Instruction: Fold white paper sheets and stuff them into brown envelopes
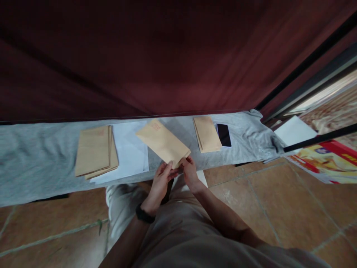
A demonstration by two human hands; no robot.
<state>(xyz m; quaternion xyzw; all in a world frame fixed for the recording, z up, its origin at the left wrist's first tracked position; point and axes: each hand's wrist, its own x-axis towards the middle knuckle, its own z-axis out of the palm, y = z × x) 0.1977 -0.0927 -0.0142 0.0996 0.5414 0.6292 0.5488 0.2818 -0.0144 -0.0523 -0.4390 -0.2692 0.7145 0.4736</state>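
A brown paper envelope [164, 141] with red print at its far end is tilted between my hands, over the near edge of the grey cloth. My left hand [160, 182] pinches its near end, thumb on top. At the near right corner, the closed fingers of my right hand [191, 173] grip the same envelope; some fingertips are hidden beneath it. To the left lies a stack of brown envelopes [93, 150], partly on white paper sheets [129, 149]. A smaller pile of envelopes [206, 134] lies to the right, beside a dark-screened phone [224, 134].
Grey cloth [248, 134] covers the narrow surface, backed by a dark red curtain [167, 67]. A black bar [320, 141] crosses at the right, by a colourful printed box [329, 160] and white paper [295, 130]. Tiled floor [267, 197] shows below.
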